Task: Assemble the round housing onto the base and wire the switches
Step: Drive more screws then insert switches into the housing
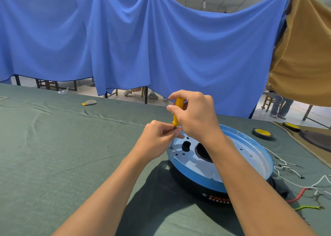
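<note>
Perhaps screwdriver [176, 119] on screw [171, 148] inside round housing [193, 177]

Table [53, 146]; base [197, 188], tape roll [262, 133], wires [286, 165], perhaps label [90, 102].

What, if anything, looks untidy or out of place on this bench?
Loose wires sprawl tangled across the cloth right of the round housing, ends lying free. Nothing else stands out.

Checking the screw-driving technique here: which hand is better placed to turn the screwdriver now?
Right. The right hand grips the yellow screwdriver by its handle, while the left hand pinches the shaft low down, steadying the tip at the housing rim.
</note>
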### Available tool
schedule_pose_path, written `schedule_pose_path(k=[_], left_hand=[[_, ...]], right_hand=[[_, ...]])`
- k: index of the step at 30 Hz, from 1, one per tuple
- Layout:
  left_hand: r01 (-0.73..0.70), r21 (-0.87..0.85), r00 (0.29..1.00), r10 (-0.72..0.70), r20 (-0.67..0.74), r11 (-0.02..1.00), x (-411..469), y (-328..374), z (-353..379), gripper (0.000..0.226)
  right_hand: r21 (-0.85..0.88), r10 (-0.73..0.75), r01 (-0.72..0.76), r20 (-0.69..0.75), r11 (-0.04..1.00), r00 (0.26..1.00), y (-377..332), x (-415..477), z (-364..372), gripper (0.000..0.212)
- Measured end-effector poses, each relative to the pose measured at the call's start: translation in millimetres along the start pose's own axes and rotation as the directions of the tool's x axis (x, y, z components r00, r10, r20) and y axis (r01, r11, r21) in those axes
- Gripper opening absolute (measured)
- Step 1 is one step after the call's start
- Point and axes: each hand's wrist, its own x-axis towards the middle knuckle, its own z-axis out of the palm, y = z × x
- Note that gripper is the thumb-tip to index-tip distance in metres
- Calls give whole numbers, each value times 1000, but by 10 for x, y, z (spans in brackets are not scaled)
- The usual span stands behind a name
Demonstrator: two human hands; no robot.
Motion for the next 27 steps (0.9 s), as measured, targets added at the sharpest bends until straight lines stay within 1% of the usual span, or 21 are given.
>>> schedule_pose_path(k=[2,3,5,6,7,8,11,12,14,16,17,19,21,23,25,26,27], left_hand=[[-6,16,999,6,-44,1000,-1,-2,30,17],[-3,32,998,5,-63,999,-2,-1,37,22],[5,58,996,0,-84,998,2,3,34,49],[15,61,997,-10,-77,998,9,7,26,58],[21,59,998,-17,-67,998,10,15,17,60],[23,53,998,-20,-58,998,16,13,14,57],[23,27,1000,-23,-3,999,18,24,7,25],[27,22,1000,-28,10,999,22,18,12,21],[32,29,999,-32,8,999,22,16,31,20],[18,32,999,-17,-47,999,13,15,50,16],[20,31,997,-17,-79,999,14,13,51,12],[33,29,993,-29,-113,999,13,3,45,8],[29,37,995,-26,-100,999,20,-17,33,7],[29,35,997,-26,-77,999,22,-25,15,10],[37,7,997,-36,-73,999,20,-29,-8,12],[40,0,996,-39,-75,999,21,-36,-16,12],[42,-1,996,-42,-75,999,20,-46,-24,13]], right_hand=[[4,18,-18,-19,1000,1000,-20,5,34,19],[-2,12,-12,-15,1000,1000,-36,-4,56,22],[-40,-17,17,2,999,1000,-70,-31,87,28],[-57,-25,25,12,998,1000,-82,-37,82,31],[-52,-24,26,25,998,999,-89,-35,64,34],[-23,-27,28,43,999,999,-89,-25,36,36],[63,-59,53,94,997,994,-82,-3,-63,39],[54,-61,56,94,997,994,-71,-4,-86,37],[4,-47,47,57,999,997,-34,-8,-104,26],[-15,-6,6,4,1000,1000,12,-4,-108,16],[-21,20,-21,-20,1000,1000,28,0,-109,15],[-36,48,-50,-48,998,998,48,-8,-114,21],[-47,43,-44,-27,998,999,52,-3,-124,29],[-54,33,-30,65,998,997,34,16,-152,35],[-25,18,-14,153,1000,988,15,39,-177,36],[5,0,-1,154,1000,988,8,44,-181,35],[34,-14,10,125,999,992,0,40,-174,35]])
